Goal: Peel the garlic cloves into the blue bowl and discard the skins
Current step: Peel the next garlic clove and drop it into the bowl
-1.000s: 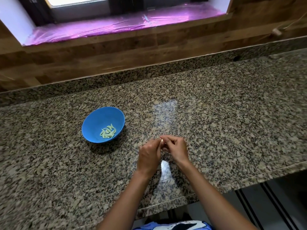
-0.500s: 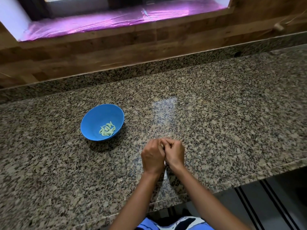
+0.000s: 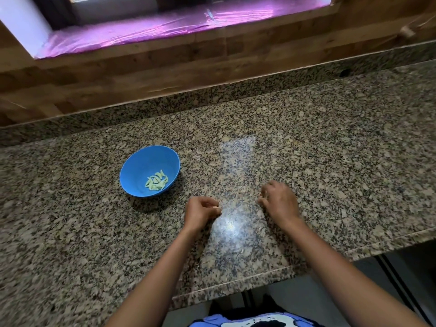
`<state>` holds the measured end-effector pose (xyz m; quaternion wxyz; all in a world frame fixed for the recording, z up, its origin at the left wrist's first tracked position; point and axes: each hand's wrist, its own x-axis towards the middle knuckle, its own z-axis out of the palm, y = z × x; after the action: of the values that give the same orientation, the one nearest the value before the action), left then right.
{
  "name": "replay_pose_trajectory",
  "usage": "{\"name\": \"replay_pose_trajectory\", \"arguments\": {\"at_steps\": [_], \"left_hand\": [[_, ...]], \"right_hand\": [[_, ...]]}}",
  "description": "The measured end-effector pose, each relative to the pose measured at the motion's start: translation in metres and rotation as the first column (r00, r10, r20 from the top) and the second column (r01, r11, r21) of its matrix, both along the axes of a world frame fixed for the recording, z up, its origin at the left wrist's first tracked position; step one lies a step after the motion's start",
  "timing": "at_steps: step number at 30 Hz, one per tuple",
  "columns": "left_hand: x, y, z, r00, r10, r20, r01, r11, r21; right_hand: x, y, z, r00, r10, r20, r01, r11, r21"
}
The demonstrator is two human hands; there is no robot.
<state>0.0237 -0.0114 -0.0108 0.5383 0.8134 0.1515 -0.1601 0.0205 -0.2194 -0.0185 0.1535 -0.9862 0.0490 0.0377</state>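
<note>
Hands joined half a second ago have parted: left hand (image 3: 202, 210) pinches a pale clove (image 3: 215, 208), likely peeled and bound for the blue bowl (image 3: 132, 166); right hand (image 3: 280, 204) curls, contents unclear.

A speckled brown, grey and black granite table (image 3: 330, 161) fills most of the view, with a pale patch of reflected light (image 3: 230, 224) on its polished top near the front edge. Behind it a low strip of the same granite (image 3: 236, 100) meets a wall of horizontal wooden planks (image 3: 141, 76). Above, a recessed window sill (image 3: 146, 31) is covered in shiny pink-purple film and lit by daylight. At lower right, below the table's edge, a grey floor (image 3: 415, 263) with dark stripes shows.
</note>
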Motion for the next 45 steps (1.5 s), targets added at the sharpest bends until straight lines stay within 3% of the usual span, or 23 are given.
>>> {"name": "replay_pose_trajectory", "arguments": {"at_steps": [3,6,8,14,16,18,19,21,23,25,31,32,34,35,37,42,45], "left_hand": [[0.009,0.0,0.007,0.984,-0.174,-0.02,0.174,0.953,0.248],[0.021,-0.005,0.012,0.948,-0.305,-0.094,0.316,0.852,0.417],[0.027,-0.01,0.013,0.932,-0.341,-0.118,0.355,0.805,0.476],[0.03,-0.017,0.01,0.918,-0.388,-0.086,0.36,0.721,0.592],[0.026,-0.009,0.01,0.918,-0.393,-0.054,0.363,0.777,0.513],[0.019,0.004,0.011,0.951,-0.306,-0.039,0.307,0.922,0.237],[0.016,0.008,0.013,0.975,-0.215,-0.057,0.217,0.976,0.018],[0.011,0.008,0.017,0.989,-0.051,-0.139,0.003,0.945,-0.327],[0.007,0.0,0.019,0.983,0.006,-0.184,-0.088,0.893,-0.442],[0.003,-0.008,0.02,0.979,0.023,-0.201,-0.12,0.864,-0.488],[0.0,-0.008,0.008,0.988,0.01,-0.152,-0.065,0.93,-0.361],[0.001,-0.007,0.005,0.99,0.034,-0.133,-0.075,0.946,-0.314],[0.005,0.0,-0.002,1.0,0.008,-0.018,-0.009,0.998,-0.055],[0.007,0.002,-0.004,0.998,-0.051,0.029,0.048,0.995,0.083],[0.01,0.005,0.001,0.986,-0.163,0.031,0.152,0.961,0.232],[0.019,-0.008,0.01,0.955,-0.296,0.002,0.269,0.873,0.407],[0.019,-0.011,0.011,0.942,-0.336,-0.002,0.303,0.849,0.433]], "right_hand": [[-0.02,0.034,-0.009,0.971,0.188,0.149,-0.198,0.978,0.056],[-0.034,0.066,-0.024,0.911,0.413,-0.028,-0.407,0.907,0.111],[-0.035,0.07,-0.036,0.896,0.433,-0.1,-0.43,0.901,0.051],[-0.038,0.069,-0.042,0.898,0.436,-0.063,-0.435,0.9,0.016],[-0.038,0.069,-0.039,0.899,0.434,-0.059,-0.43,0.9,0.077],[-0.036,0.07,-0.034,0.935,0.355,-0.024,-0.332,0.894,0.301],[-0.033,0.07,-0.031,0.968,0.251,-0.007,-0.214,0.836,0.505],[-0.026,0.071,-0.025,0.999,0.042,-0.028,-0.001,0.575,0.818],[-0.019,0.068,-0.018,0.987,-0.118,-0.11,0.148,0.396,0.906],[-0.015,0.065,-0.012,0.966,-0.2,-0.164,0.223,0.326,0.919],[-0.019,0.056,-0.014,0.972,-0.216,-0.091,0.2,0.566,0.8],[-0.02,0.054,-0.013,0.977,-0.201,-0.077,0.196,0.682,0.705],[-0.023,0.05,-0.007,0.992,-0.109,-0.059,0.122,0.935,0.332],[-0.024,0.048,-0.005,0.996,-0.076,-0.056,0.085,0.979,0.185],[-0.024,0.045,-0.004,0.995,-0.073,-0.071,0.08,0.99,0.114],[-0.027,0.044,-0.006,0.996,-0.074,-0.055,0.08,0.989,0.125],[-0.029,0.055,-0.008,0.995,0.017,0.098,-0.045,0.957,0.288]]}}
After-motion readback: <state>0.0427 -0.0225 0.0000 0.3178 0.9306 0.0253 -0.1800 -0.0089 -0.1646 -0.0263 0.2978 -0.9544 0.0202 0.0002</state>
